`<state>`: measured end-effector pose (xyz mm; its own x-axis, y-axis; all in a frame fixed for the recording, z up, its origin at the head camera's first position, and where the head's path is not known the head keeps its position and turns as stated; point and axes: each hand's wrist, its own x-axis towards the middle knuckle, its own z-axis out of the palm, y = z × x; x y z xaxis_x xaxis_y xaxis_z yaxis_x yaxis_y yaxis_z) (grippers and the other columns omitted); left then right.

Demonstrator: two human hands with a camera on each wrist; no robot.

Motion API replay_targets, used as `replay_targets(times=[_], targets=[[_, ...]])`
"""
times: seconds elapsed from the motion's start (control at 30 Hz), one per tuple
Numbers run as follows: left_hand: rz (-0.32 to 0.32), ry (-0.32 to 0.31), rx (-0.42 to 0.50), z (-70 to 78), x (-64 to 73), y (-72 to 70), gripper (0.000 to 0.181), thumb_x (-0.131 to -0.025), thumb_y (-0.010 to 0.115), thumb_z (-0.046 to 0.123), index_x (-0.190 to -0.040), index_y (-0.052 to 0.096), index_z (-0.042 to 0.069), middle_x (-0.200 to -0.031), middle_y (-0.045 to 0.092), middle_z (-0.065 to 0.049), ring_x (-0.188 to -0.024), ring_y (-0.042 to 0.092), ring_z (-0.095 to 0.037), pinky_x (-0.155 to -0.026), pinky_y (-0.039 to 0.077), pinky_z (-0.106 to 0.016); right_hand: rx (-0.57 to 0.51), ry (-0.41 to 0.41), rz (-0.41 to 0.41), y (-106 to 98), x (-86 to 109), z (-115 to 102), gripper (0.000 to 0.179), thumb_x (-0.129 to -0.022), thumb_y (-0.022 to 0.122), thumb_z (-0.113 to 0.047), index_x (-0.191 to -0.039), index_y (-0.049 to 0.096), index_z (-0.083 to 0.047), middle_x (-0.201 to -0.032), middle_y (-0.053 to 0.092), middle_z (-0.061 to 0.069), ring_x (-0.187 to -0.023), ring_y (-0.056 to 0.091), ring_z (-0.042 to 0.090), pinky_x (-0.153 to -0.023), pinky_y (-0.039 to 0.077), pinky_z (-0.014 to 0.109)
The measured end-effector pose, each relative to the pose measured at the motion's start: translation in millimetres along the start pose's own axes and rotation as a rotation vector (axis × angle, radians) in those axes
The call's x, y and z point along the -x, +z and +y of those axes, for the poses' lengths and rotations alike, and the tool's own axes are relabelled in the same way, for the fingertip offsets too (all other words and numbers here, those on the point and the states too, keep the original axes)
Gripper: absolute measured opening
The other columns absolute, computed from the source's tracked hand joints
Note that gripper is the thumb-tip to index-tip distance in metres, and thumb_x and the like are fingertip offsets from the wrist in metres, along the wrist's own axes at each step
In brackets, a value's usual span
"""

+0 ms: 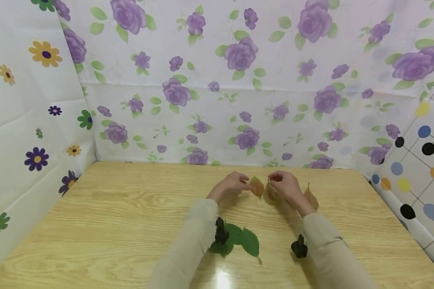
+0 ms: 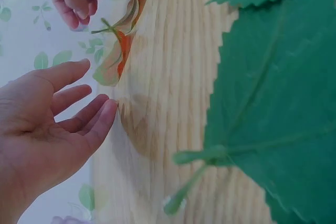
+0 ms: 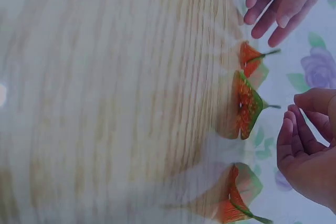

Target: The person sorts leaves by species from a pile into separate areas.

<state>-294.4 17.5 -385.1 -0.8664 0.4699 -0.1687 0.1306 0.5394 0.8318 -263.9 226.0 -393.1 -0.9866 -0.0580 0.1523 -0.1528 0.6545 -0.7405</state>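
Observation:
Three orange-and-green leaves lie in a row toward the table's back edge. My left hand (image 1: 233, 184) is beside the left leaf (image 1: 256, 187), its fingers loosely bent; in the left wrist view the fingertips (image 2: 108, 111) come close to that leaf, and contact is unclear. Over the middle leaf (image 3: 251, 106) is my right hand (image 1: 285, 184), thumb and index finger near its stem. The right wrist view shows a small gap between that stem and the fingers. The right leaf (image 1: 312, 198) lies partly behind the right wrist.
Several overlapping green leaves (image 1: 250, 242) lie nearer on the wooden table (image 1: 130, 224), partly under the left forearm. Black devices (image 1: 221, 232) are at the wrists. Flowered cloth (image 1: 209, 112) stands behind the table, with patterned sheets at both sides.

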Motion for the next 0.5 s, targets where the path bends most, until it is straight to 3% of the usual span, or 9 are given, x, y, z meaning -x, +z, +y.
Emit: replay_targets(times=[0.3, 0.4, 0.5], targets=[[-0.044, 0.027, 0.007, -7.4, 12.7, -5.6, 0.041, -0.097, 0.059, 0.012, -0.134, 0.052, -0.005, -0.128, 0.056, -0.022, -0.109, 0.060, -0.033, -0.091, 0.050, -0.039, 0.006, -0.096, -0.050, 6, 11.4, -12, 0.020, -0.094, 0.061, -0.006, -0.110, 0.065, 0.005, -0.104, 0.066, 0.016, -0.100, 0.060, 0.034, -0.084, 0.050, 0.048], [-0.059, 0.038, 0.027, -11.0, 17.2, -7.6, 0.041, -0.097, 0.059, 0.013, -0.133, 0.052, -0.005, -0.126, 0.058, -0.021, -0.108, 0.060, -0.033, -0.089, 0.051, -0.039, 0.054, -0.153, -0.074, 8, 21.3, -20, 0.019, -0.094, 0.064, -0.010, -0.109, 0.067, 0.000, -0.103, 0.068, 0.011, -0.098, 0.062, 0.030, -0.082, 0.052, 0.046], [-0.076, 0.054, 0.039, -15.0, 22.8, -9.3, 0.041, -0.097, 0.058, 0.013, -0.134, 0.052, -0.005, -0.125, 0.059, -0.020, -0.107, 0.060, -0.035, -0.089, 0.051, -0.040, 0.081, -0.271, -0.111, 13, 35.3, -27, 0.017, -0.093, 0.064, -0.007, -0.107, 0.069, 0.000, -0.102, 0.069, 0.011, -0.092, 0.065, 0.027, -0.075, 0.055, 0.038]])
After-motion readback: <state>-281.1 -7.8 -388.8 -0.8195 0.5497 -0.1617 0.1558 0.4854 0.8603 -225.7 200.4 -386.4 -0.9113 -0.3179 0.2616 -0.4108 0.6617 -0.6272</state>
